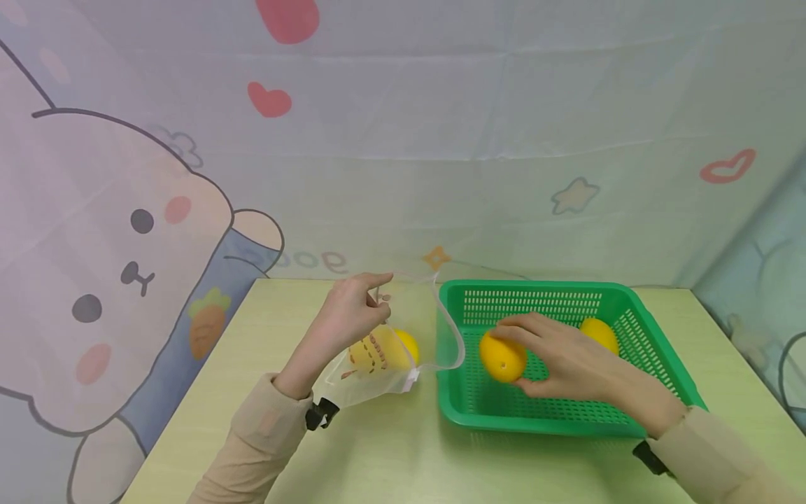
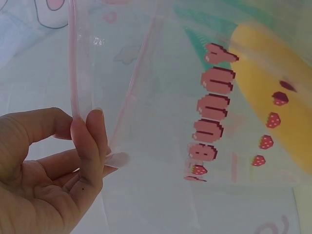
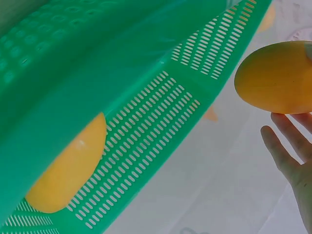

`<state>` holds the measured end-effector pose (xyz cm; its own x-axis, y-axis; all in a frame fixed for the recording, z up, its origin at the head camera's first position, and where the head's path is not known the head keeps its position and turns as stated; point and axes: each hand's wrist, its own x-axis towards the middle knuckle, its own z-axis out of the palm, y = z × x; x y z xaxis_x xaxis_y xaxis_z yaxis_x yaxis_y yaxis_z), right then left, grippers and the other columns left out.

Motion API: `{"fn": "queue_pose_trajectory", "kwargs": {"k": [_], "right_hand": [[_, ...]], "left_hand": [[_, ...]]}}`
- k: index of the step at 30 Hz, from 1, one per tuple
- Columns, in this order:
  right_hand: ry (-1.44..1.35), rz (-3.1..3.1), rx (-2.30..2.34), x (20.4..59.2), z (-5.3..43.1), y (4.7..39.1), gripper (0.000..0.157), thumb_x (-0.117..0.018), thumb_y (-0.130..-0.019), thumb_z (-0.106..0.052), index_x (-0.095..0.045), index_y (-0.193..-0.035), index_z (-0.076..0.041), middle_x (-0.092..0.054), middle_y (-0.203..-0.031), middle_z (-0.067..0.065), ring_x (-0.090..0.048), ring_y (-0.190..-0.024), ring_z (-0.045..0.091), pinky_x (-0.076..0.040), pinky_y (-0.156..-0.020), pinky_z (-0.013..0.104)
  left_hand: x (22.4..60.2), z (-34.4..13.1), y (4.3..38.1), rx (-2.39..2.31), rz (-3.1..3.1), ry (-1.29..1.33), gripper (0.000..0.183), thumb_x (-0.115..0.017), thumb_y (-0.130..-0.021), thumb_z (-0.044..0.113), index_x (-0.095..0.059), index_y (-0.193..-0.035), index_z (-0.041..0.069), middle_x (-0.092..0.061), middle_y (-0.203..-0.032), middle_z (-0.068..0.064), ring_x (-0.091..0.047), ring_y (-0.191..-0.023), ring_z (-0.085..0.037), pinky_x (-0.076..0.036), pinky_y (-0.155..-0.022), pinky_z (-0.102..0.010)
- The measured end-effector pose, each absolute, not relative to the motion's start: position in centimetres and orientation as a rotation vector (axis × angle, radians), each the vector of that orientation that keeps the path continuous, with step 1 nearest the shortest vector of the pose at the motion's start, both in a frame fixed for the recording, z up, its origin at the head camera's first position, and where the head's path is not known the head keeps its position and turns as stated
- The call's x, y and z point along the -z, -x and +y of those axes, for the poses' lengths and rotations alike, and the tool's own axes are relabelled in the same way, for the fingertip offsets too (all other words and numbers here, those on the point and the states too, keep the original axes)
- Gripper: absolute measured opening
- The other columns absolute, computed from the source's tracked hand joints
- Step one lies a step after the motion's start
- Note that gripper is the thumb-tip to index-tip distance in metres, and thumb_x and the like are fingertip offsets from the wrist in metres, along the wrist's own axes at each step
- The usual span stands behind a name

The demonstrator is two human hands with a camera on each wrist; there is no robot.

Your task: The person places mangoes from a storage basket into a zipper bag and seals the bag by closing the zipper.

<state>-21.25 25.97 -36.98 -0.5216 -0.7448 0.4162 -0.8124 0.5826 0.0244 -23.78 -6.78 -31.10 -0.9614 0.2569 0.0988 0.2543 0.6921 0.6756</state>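
My left hand (image 1: 355, 308) pinches the rim of a clear zip bag (image 1: 352, 381) with a pink zip edge and strawberry print. The bag's mouth gapes to the right, and a yellow mango (image 1: 407, 348) lies inside. In the left wrist view, thumb and fingers of the left hand (image 2: 63, 165) pinch one pink edge of the bag (image 2: 161, 146). My right hand (image 1: 560, 357) grips another mango (image 1: 503, 355) above the left part of the green basket (image 1: 535, 423). A further mango (image 1: 599, 336) sits in the basket, partly behind the right hand.
The basket has slotted walls and stands on a light wooden table (image 1: 390, 455), to the right of the bag. Behind the table hangs a printed curtain (image 1: 403, 175). A dark cable (image 1: 783, 371) shows at the far right.
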Motion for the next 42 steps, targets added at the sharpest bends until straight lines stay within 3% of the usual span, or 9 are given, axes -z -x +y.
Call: {"fn": "queue_pose_trajectory", "kwargs": {"k": [7,14,21,42], "right_hand": [[-1.246,-2.38,-0.286,36.5,25.8,21.0,0.076,-0.079,-0.065,-0.028,-0.05,-0.134,-0.016,-0.056,-0.128,0.001,-0.056,-0.113,0.018,-0.054,-0.088,0.04],[-1.239,-2.307,-0.34,36.1,25.4,20.7,0.075,-0.078,-0.065,-0.027,-0.051,-0.133,-0.013,-0.057,-0.128,0.002,-0.057,-0.111,0.018,-0.053,-0.087,0.038],[-1.21,-2.312,-0.366,35.9,25.2,20.8,0.067,-0.073,-0.073,-0.034,-0.05,-0.133,-0.013,-0.056,-0.128,0.002,-0.056,-0.113,0.018,-0.055,-0.085,0.037],[-1.225,-2.346,-0.552,34.8,22.8,21.0,0.076,-0.078,-0.069,-0.025,-0.045,-0.137,-0.012,-0.054,-0.134,0.003,-0.051,-0.12,0.016,-0.044,-0.101,0.031]], "left_hand": [[31.1,-6.7,23.8,-1.147,2.891,-0.436,0.054,-0.056,-0.083,0.004,-0.053,-0.137,0.01,-0.069,-0.112,-0.012,-0.059,-0.062,-0.012,-0.036,-0.047,-0.022],[31.1,-6.7,23.8,-1.158,2.89,-0.452,0.054,-0.056,-0.083,0.004,-0.054,-0.136,0.009,-0.065,-0.124,-0.012,-0.061,-0.064,-0.011,-0.032,-0.046,-0.021],[31.1,-6.8,23.8,-1.153,2.895,-0.465,0.053,-0.056,-0.083,0.003,-0.054,-0.136,0.008,-0.064,-0.127,-0.011,-0.058,-0.06,-0.011,-0.031,-0.044,-0.021],[31.1,-6.7,23.7,-1.139,2.916,-0.482,0.053,-0.056,-0.082,0.002,-0.055,-0.135,0.007,-0.06,-0.134,-0.012,-0.066,-0.074,-0.014,-0.033,-0.045,-0.02]]}}
